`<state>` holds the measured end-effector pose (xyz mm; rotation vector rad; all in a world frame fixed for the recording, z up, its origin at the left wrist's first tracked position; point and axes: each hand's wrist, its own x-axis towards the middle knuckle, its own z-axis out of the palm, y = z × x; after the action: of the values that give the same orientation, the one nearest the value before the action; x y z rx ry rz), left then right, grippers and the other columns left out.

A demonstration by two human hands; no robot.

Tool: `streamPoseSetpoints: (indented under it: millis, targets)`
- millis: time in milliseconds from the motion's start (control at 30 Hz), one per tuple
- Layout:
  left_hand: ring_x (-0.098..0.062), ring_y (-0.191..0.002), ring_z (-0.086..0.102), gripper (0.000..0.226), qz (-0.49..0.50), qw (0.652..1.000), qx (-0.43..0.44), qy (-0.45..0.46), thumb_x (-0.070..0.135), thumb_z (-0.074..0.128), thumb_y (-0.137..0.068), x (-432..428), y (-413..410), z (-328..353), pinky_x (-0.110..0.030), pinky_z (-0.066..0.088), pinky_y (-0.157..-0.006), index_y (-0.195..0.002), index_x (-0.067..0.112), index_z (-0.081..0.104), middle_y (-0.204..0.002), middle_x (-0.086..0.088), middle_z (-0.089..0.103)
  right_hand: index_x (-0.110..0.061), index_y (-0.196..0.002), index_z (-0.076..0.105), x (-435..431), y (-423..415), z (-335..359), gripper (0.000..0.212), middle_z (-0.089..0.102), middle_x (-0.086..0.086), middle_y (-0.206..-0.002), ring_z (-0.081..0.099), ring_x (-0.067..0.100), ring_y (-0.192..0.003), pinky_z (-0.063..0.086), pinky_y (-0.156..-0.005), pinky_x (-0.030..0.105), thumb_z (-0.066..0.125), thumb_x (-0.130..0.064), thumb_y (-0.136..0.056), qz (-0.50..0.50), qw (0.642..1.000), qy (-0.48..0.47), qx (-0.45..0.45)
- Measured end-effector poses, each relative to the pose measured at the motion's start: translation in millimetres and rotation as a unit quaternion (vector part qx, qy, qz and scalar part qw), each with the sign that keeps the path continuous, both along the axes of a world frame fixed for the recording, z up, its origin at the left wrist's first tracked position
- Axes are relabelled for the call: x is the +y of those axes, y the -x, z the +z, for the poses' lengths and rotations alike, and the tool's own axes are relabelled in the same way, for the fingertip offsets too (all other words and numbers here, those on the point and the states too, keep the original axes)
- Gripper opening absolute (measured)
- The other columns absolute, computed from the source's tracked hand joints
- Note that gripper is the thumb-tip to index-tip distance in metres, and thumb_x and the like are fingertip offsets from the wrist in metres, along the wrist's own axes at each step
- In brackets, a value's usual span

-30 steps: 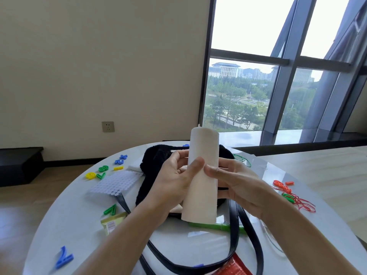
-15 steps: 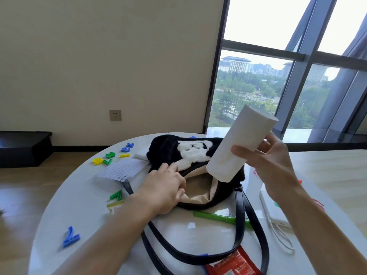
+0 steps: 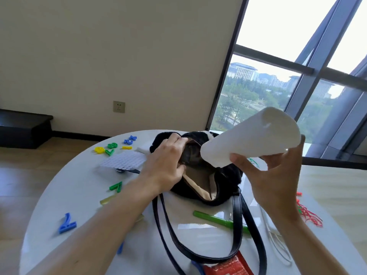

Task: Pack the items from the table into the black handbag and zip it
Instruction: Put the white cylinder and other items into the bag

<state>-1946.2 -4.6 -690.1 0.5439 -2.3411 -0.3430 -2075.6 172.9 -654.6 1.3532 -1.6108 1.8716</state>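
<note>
R hand (image 3: 276,175) grips 1 white roll (image 3: 250,141), tilted, lower end pointing down-left at the bag (image 3: 200,175) mouth, just above it; cannot tell if touching. L hand (image 3: 168,165) clenched on the bag's left rim, pulling the mouth wide; tan lining shows inside. Bag is black, fuzzy, lies mid-counter (image 3: 79,195), unzipped. 2 black straps (image 3: 236,225) loop toward the camera.

Loose on counter, by count:
- 1 green pen (image 3: 216,220), lying under a strap, near side of bag.
- 1 white dotted sheet (image 3: 123,161), left of bag, just beside L wrist.
- 1 blue "7" (image 3: 66,224), near left edge, well apart from bag.
- 1 green "7" (image 3: 116,186), between sheet & blue one.
- Far-left cluster of plastic pieces: 2 green (image 3: 111,148), 2 yellow (image 3: 99,149), 2 blue (image 3: 130,139).
- 1 yellowish clear strip (image 3: 108,199), partly behind L forearm.
- 1 red packet (image 3: 228,266), bottom edge, partly cut off, under strap loop.
- Red-green tangle of bands (image 3: 307,215), right side, behind R forearm; no. unclear.
- White cord (image 3: 278,247), right near side, partly hidden by R arm.
</note>
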Motion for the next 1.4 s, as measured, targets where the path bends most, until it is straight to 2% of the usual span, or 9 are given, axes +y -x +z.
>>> streamPoseSetpoints:
  millis: [133, 300, 467, 567, 767, 833, 1100, 1167, 1400]
  targets:
    - [-0.017, -0.113, 0.050, 0.073, -0.035, 0.999, 0.028, -0.029, 0.005, 0.066, -0.077, -1, 2, 1, -0.031, 0.045, -0.100, -0.146, 0.010, 0.041, -0.123, 0.003, 0.044, -0.060, -0.108, 0.035, -20, -7, -22, 0.078, 0.059, -0.040, -0.109, 0.062, -0.013, -0.102, 0.050, -0.076, 0.005, 0.088, -0.044, -0.054, -0.028, 0.997, -0.060, 0.029]
    - [-0.016, -0.115, 0.049, 0.072, -0.048, 0.995, 0.062, -0.061, 0.000, 0.063, -0.075, -2, 6, 8, -0.026, 0.042, -0.101, -0.143, 0.012, 0.044, -0.121, 0.004, 0.043, -0.044, -0.100, 0.033, -55, 5, -46, 0.071, 0.068, -0.019, -0.093, 0.067, 0.003, -0.083, 0.051, -0.064, 0.024, 0.092, -0.027, -0.065, -0.105, 0.969, -0.175, 0.139]
    - [-0.020, -0.120, 0.046, 0.076, -0.026, 0.997, 0.053, -0.053, 0.006, 0.070, -0.077, -2, 6, 6, -0.034, 0.045, -0.102, -0.147, 0.010, 0.040, -0.130, 0.003, 0.038, -0.009, -0.103, 0.051, -82, 27, -34, 0.044, 0.067, 0.007, -0.095, 0.066, 0.031, -0.080, 0.049, -0.061, 0.033, 0.080, -0.004, -0.070, -0.179, 0.868, -0.247, 0.392]
    - [-0.024, -0.126, 0.038, 0.075, 0.005, 0.998, 0.037, -0.043, 0.002, 0.065, -0.076, -4, 2, 6, -0.038, 0.044, -0.104, -0.146, 0.009, 0.039, -0.139, 0.000, 0.032, -0.007, -0.098, 0.059, -99, 34, -23, 0.036, 0.066, 0.009, -0.099, 0.066, 0.033, -0.090, 0.052, -0.079, 0.041, 0.076, -0.004, -0.067, -0.242, 0.784, -0.281, 0.498]
    - [-0.025, -0.131, 0.033, 0.086, 0.007, 0.999, 0.047, 0.007, -0.005, 0.059, -0.074, 4, 8, 16, -0.034, 0.042, -0.107, -0.153, 0.005, 0.027, -0.147, -0.002, 0.023, -0.005, -0.119, 0.062, -133, 43, -18, 0.041, 0.066, 0.010, -0.102, 0.063, 0.027, -0.088, 0.048, -0.081, 0.038, 0.066, -0.018, -0.080, -0.310, 0.652, -0.298, 0.625]
    - [-0.024, -0.131, 0.033, 0.087, -0.003, 0.998, 0.058, 0.017, -0.007, 0.058, -0.073, 9, 13, 19, -0.033, 0.043, -0.107, -0.153, 0.005, 0.026, -0.146, -0.002, 0.023, -0.004, -0.114, 0.069, -142, 44, -20, 0.040, 0.072, 0.014, -0.106, 0.068, 0.029, -0.095, 0.049, -0.085, 0.039, 0.071, -0.020, -0.077, -0.328, 0.627, -0.313, 0.633]
    - [-0.021, -0.128, 0.036, 0.087, -0.023, 0.998, 0.059, 0.028, -0.011, 0.052, -0.073, 3, 15, 12, -0.032, 0.047, -0.101, -0.154, 0.008, 0.026, -0.146, 0.003, 0.021, -0.004, -0.088, 0.076, -167, 48, -26, 0.033, 0.075, 0.012, -0.082, 0.073, 0.027, -0.080, 0.058, -0.075, 0.033, 0.085, -0.021, -0.060, -0.302, 0.650, -0.377, 0.586]
    - [-0.021, -0.125, 0.037, 0.085, -0.021, 0.998, 0.047, 0.027, -0.010, 0.050, -0.073, -1, 13, 8, -0.032, 0.047, -0.101, -0.152, 0.010, 0.030, -0.145, 0.003, 0.023, -0.010, -0.097, 0.076, -171, 55, -33, 0.033, 0.076, 0.006, -0.088, 0.073, 0.022, -0.085, 0.054, -0.080, 0.032, 0.080, -0.026, -0.069, -0.294, 0.647, -0.393, 0.584]
    - [-0.022, -0.118, 0.040, 0.071, -0.001, 1.000, 0.008, 0.018, -0.008, 0.049, -0.074, -7, 13, -1, -0.035, 0.048, -0.096, -0.142, 0.012, 0.045, -0.143, 0.002, 0.027, -0.014, -0.142, 0.050, -169, 65, -45, 0.043, 0.059, 0.006, -0.138, 0.048, 0.024, -0.134, 0.029, -0.111, 0.035, 0.044, -0.023, -0.100, -0.344, 0.531, -0.520, 0.574]
